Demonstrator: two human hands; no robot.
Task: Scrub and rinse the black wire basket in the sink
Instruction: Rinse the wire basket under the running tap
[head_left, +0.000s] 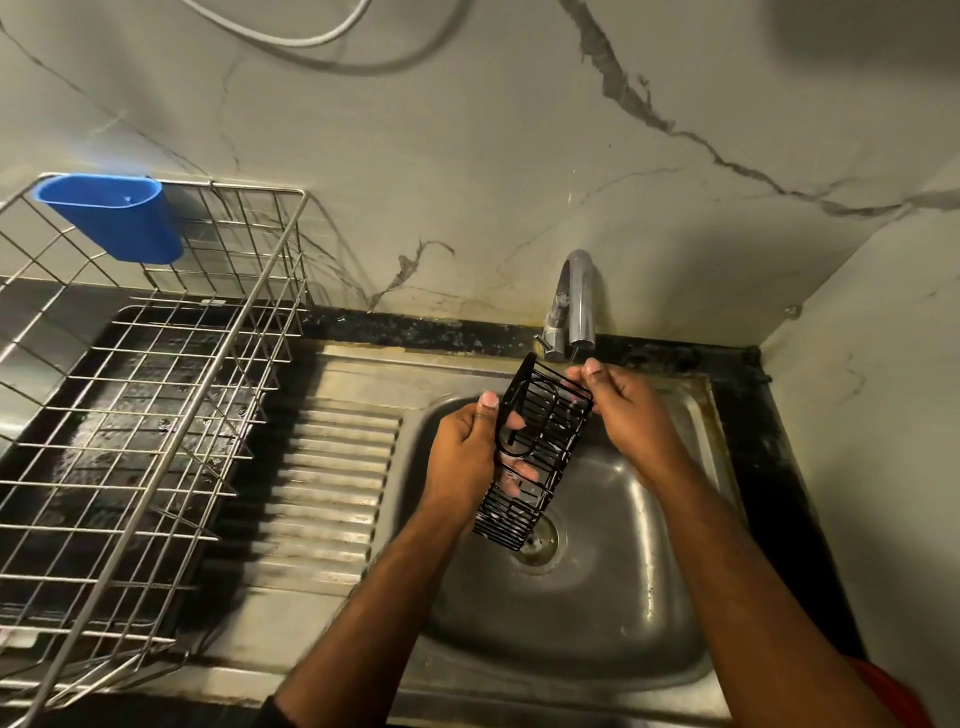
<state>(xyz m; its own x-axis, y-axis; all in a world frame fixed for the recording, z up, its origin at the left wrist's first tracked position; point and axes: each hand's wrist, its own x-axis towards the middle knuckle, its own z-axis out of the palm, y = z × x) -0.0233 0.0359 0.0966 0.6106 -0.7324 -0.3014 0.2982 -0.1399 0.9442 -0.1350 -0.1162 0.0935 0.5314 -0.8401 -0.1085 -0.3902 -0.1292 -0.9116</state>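
**Basket held under the tap, rinse under way**

The black wire basket (535, 457) hangs tilted over the bowl of the steel sink (587, 613), its upper end just below the spout of the tap (576, 301) and its lower end above the drain (537, 540). The left hand (467, 452) grips one long side, thumb on the rim and fingers (519, 475) curled through the wires. The right hand (623, 405) pinches the top edge near the spout, fingers closed on the wire. A thin trickle seems to fall from the spout, though it is too faint to be sure.

No sponge or brush shows in either hand, and no foam is visible on the wires, so this looks like the rinsing stage rather than scrubbing. Whether scrubbing is finished cannot be told. What likely remains is turning the basket so water reaches every side, then setting it down, perhaps in the metal drying rack (140, 395) on the counter (363, 325) to the left, where a blue plastic holder (114, 215) hangs.
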